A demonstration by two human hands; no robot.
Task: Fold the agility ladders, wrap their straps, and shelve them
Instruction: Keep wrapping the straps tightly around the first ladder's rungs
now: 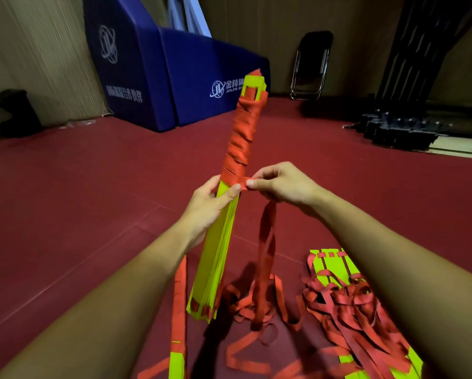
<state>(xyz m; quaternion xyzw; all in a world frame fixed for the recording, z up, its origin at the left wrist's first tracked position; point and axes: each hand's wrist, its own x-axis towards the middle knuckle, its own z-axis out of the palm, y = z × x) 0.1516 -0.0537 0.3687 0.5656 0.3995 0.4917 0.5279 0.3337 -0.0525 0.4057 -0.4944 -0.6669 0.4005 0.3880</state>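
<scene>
Clearly the folded stack of yellow rungs (223, 236) is stood on end on the red floor (79, 187) so that the strap can be wound round it without the slats fanning out. The left hand (210, 203) is closed round the stack just below the wrapped part, thumb pressed on the last turn, probably to keep it from slipping loose. The right hand (281, 184) pinches the red strap (266, 247) between thumb and fingertips right beside the stack, holding it taut for the next turn. Above the hands the red winding (240, 138) covers the stack up to near its top; below them the rungs are bare, so I judge the wrapping about half done. The loose strap hangs from the right hand to a heap on the floor, feeding freely. A second ladder (360, 310) lies tangled at the right, not yet wrapped. No shelf is in view.
</scene>
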